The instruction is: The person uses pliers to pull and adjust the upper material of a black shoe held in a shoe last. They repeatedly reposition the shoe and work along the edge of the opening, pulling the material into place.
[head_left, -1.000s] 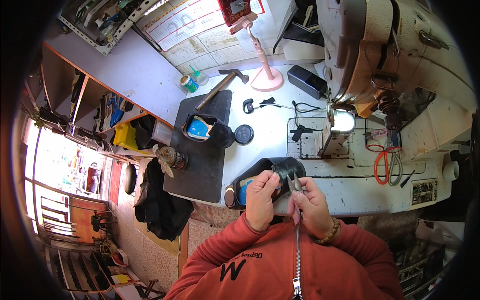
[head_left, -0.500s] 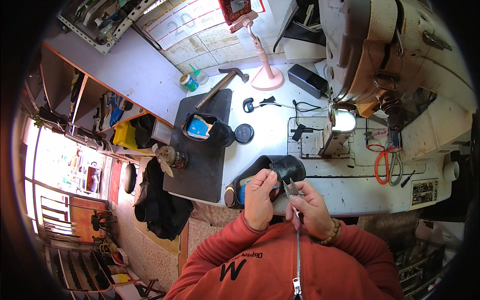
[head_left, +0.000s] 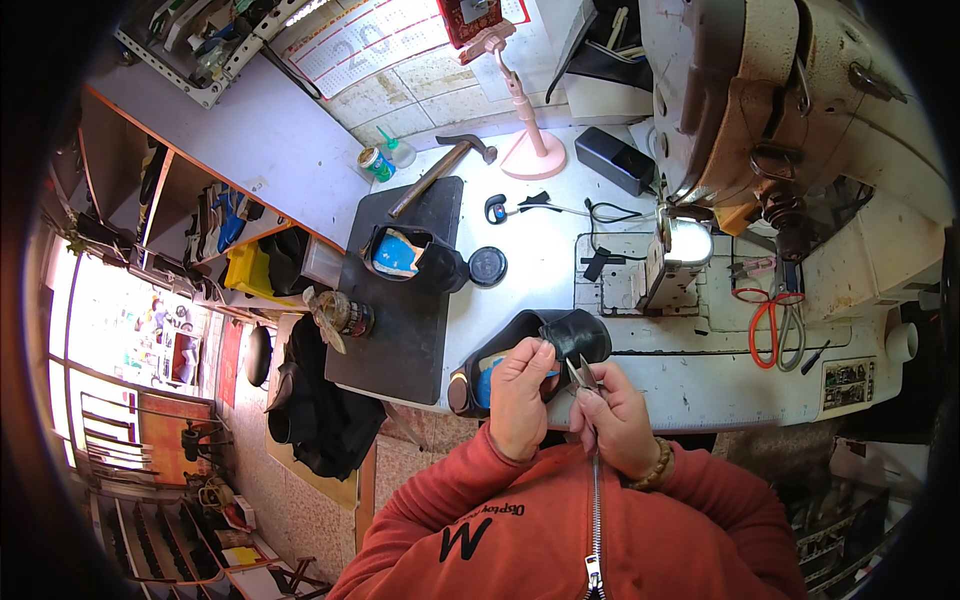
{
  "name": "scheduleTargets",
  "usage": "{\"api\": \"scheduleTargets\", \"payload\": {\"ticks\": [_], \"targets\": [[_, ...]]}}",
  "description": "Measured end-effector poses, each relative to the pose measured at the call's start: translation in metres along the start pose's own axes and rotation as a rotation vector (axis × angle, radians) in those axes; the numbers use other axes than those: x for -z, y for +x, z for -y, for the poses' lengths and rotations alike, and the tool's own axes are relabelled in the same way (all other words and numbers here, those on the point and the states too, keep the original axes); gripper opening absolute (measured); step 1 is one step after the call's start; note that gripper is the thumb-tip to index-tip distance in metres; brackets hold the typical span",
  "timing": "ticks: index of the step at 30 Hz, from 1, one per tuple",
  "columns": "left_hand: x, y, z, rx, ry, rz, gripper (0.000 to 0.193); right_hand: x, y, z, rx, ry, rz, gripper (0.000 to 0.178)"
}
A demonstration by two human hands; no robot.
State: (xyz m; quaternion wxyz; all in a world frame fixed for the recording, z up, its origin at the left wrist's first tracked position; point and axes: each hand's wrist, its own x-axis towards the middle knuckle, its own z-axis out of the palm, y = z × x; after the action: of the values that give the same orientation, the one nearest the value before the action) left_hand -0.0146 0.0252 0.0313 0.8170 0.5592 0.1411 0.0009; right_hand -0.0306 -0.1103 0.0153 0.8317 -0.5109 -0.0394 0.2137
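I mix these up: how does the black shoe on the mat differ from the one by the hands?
The mat shoe rests on the dark mat; the near shoe is at the white table's front edge. The mat shoe is unobstructed; the near shoe is partly hidden by the left hand. Both are black with blue inside.

Here's the left hand (head_left: 520, 395), thumb and fingertips pinched together, right by a black leather shoe (head_left: 577, 334) with a blue inside. The right hand (head_left: 618, 415) grips a pointed silver metal hand tool (head_left: 582, 376), its tips slightly parted. Farther back, a second black shoe with a blue inside (head_left: 442, 265) sits on a flat black rectangular mat (head_left: 395, 345), and a wooden-handled metal hammer (head_left: 430, 181) leans its handle end there.
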Motion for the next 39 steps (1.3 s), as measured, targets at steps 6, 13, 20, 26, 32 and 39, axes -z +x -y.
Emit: {"api": "scheduleTargets", "payload": {"ticks": [6,13,20,26,32,39], "targets": [[0.0,0.002,0.0,-0.019,0.001,0.006,0.019,-0.006,0.001,-0.017,0.216,-0.22,-0.115,0.016],[-0.004,0.0,-0.002,-0.006,-0.007,0.009,0.019,-0.007,0.008,-0.029,0.493,-0.427,-0.16,0.015],[-0.005,0.003,0.003,-0.06,0.031,-0.014,0.02,-0.004,0.007,-0.019,0.069,0.295,-0.026,0.017],[-0.006,0.002,0.004,-0.047,0.002,0.018,0.02,-0.012,0.009,-0.016,0.296,0.106,-0.066,0.016],[-0.009,-0.001,-0.001,-0.054,-0.056,0.023,0.021,-0.005,0.006,-0.013,0.15,0.261,0.003,0.017],[-0.006,-0.001,0.002,-0.071,-0.057,0.042,0.021,-0.005,0.013,-0.008,0.351,-0.01,0.043,0.017]]}}
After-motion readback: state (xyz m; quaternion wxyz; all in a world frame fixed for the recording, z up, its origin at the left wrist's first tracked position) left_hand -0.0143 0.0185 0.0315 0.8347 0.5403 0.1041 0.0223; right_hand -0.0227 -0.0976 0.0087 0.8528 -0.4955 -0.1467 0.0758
